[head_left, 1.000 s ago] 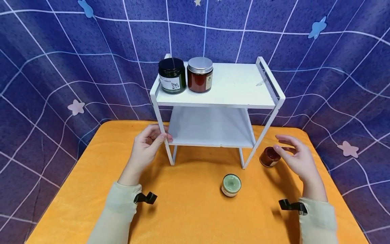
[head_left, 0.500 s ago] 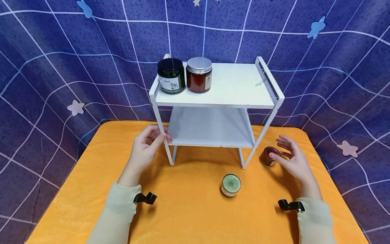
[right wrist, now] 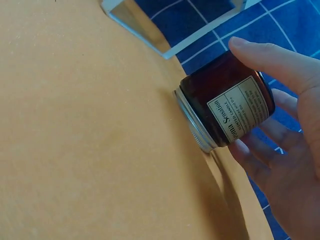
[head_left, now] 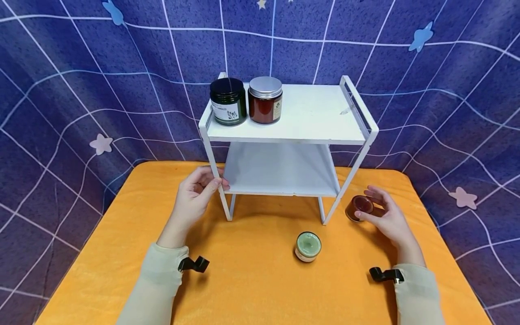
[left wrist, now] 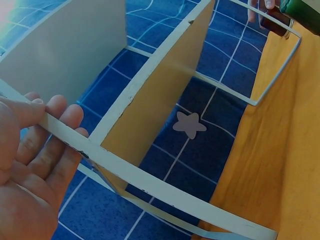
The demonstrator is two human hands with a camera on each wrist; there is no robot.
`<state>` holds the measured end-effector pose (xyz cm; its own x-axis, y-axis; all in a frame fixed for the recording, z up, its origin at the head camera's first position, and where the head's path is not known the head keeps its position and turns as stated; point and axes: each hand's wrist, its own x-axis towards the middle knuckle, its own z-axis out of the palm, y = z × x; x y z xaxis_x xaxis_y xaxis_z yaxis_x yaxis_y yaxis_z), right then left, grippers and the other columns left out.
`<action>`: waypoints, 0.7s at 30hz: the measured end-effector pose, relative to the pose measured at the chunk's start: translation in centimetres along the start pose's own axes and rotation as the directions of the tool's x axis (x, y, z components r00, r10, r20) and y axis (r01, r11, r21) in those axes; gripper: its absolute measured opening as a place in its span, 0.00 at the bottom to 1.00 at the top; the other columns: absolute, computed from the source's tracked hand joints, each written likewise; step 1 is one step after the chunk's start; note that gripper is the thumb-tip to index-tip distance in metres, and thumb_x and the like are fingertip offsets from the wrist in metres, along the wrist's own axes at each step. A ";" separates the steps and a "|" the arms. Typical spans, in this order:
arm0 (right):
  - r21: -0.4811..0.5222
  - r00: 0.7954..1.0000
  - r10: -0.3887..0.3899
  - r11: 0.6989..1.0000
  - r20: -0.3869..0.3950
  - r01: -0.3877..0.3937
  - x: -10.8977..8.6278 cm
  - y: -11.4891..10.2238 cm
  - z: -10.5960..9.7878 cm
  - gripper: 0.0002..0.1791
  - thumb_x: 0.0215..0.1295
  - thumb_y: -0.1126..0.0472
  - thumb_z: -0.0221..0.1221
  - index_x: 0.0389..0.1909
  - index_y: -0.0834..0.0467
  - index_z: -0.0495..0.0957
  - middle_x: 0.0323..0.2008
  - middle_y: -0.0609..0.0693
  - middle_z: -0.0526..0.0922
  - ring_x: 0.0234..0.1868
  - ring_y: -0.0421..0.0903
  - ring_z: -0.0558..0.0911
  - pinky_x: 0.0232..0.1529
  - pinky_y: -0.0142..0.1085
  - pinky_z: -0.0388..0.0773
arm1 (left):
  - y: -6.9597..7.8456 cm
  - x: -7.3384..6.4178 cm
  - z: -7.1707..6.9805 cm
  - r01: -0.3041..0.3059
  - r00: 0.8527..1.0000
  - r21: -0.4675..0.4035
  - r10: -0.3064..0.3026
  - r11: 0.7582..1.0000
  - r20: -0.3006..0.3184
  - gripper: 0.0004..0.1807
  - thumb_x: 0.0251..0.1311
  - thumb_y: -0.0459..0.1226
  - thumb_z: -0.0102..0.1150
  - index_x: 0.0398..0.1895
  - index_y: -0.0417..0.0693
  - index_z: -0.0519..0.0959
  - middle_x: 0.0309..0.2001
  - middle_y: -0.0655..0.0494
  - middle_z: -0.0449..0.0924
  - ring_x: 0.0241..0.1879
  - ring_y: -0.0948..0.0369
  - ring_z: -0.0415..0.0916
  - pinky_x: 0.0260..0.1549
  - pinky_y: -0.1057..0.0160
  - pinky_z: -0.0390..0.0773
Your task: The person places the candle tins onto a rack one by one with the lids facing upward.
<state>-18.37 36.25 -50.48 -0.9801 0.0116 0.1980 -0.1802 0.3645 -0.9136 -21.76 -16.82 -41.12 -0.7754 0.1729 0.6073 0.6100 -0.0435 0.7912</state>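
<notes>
My left hand (head_left: pixel 197 189) grips the left front leg of a white two-tier shelf rack (head_left: pixel 308 115), thumb in front and fingers behind. At the right, my right hand (head_left: pixel 387 216) curls its thumb and fingers round a small amber candle jar (head_left: pixel 359 208). In the right wrist view this candle jar (right wrist: pixel 227 100) has a cream label, and its silver lid end is down on the cloth. A green candle jar (head_left: pixel 308 247) stands in front of the rack. On the top shelf sit a dark green candle jar (head_left: pixel 229 101) and a larger amber candle jar (head_left: pixel 266 100) with a silver lid.
An orange cloth (head_left: pixel 252 289) covers the table. Behind it hangs a blue curtain (head_left: pixel 154 54) with white grid lines and stars. The rack's lower shelf (head_left: pixel 280 169) lies beneath the top one, and its right front leg (head_left: pixel 349 185) stands left of the small amber jar.
My right hand has moved a little left and down, its thumb and fingers closing round the small amber candle jar. The left hand keeps its grip on the rack's leg.
</notes>
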 end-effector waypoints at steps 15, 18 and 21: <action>-0.082 0.997 0.072 0.994 0.028 -0.069 -0.3 1.2 -0.2 0.50 0.63 0.64 0.80 0.82 0.62 0.64 0.67 0.54 0.78 0.55 0.28 0.81 0.55 0.19 0.76 | -0.1 -0.1 0.0 0.016 1.000 0.024 -0.016 1.000 -0.010 0.10 0.75 0.19 0.57 0.55 0.23 0.79 0.39 0.46 0.91 0.38 0.59 0.90 0.44 0.65 0.88; -0.105 0.996 0.079 0.992 0.034 -0.075 -0.3 1.1 -0.2 0.49 0.63 0.63 0.80 0.81 0.61 0.65 0.65 0.51 0.79 0.54 0.28 0.81 0.54 0.19 0.76 | -0.1 -0.1 0.0 0.018 1.000 0.019 -0.018 1.000 -0.011 0.10 0.76 0.19 0.57 0.55 0.27 0.80 0.39 0.46 0.91 0.38 0.59 0.90 0.44 0.65 0.88; -0.128 0.996 0.081 0.989 0.038 -0.075 -0.3 1.2 -0.2 0.48 0.63 0.62 0.80 0.81 0.60 0.66 0.63 0.47 0.80 0.53 0.28 0.81 0.53 0.20 0.76 | -0.1 -0.1 0.0 0.018 1.000 0.017 -0.018 1.000 -0.010 0.10 0.76 0.19 0.57 0.55 0.27 0.81 0.39 0.46 0.91 0.38 0.59 0.90 0.44 0.65 0.88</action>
<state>-18.30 36.91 -51.56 -0.9939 0.0055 0.1101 -0.0940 0.4789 -0.8728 -21.77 -16.82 -41.29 -0.7881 0.1635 0.5934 0.5983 -0.0233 0.8010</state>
